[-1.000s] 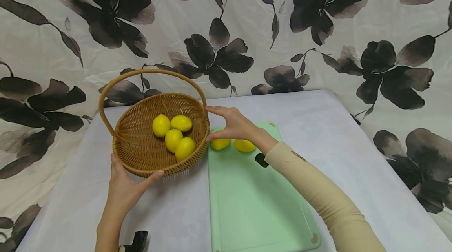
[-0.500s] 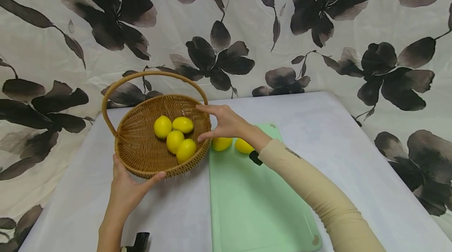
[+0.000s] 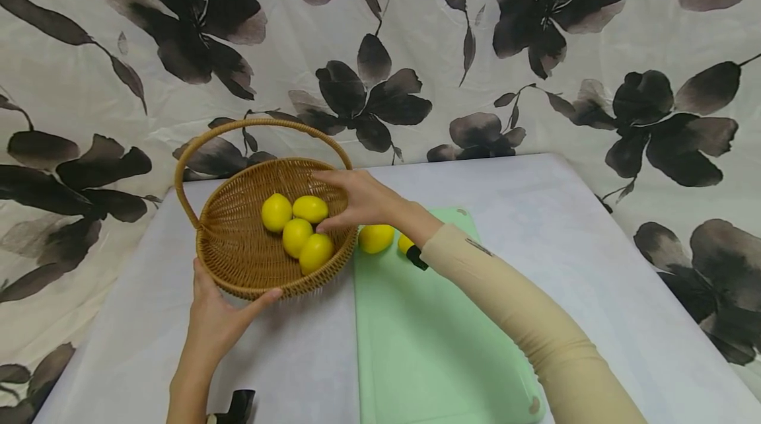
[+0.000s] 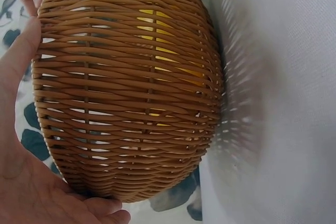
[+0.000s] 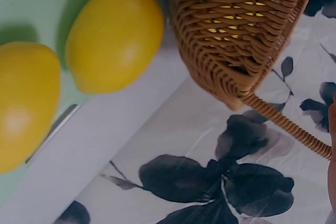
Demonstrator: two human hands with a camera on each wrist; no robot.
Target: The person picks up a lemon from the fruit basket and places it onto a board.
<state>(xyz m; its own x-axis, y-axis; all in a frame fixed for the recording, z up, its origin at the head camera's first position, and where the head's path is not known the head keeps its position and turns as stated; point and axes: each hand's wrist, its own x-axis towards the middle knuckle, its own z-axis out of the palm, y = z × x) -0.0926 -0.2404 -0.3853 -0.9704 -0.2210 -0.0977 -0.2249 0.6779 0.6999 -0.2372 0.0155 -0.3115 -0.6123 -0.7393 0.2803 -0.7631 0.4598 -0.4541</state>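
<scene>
A wicker basket [image 3: 228, 249] with a tall hoop handle stands tilted toward me at the left, several yellow lemons [image 3: 276, 213] inside. My left hand [image 3: 215, 321] holds its near left rim, thumb along the front edge; in the left wrist view the left hand [image 4: 23, 174] lies against the woven side. Over the basket's right rim reaches my right hand [image 3: 367, 199], thumb and fingers spread apart, close to the lemons with nothing held. Only a sliver of that hand shows in the right wrist view. Two more lemons [image 3: 376, 239] [image 5: 115, 38] lie beside the basket, one partly behind the right wrist.
Those two lemons rest at the far end of a pale green cutting board [image 3: 442, 338], right of the basket. A white cloth [image 3: 600, 279] covers the table. Behind it hangs a floral fabric backdrop [image 3: 440, 113].
My right hand has moved left from the basket's right rim to above its inside, near the lemons. The left hand keeps its hold, and the basket stays about where it was.
</scene>
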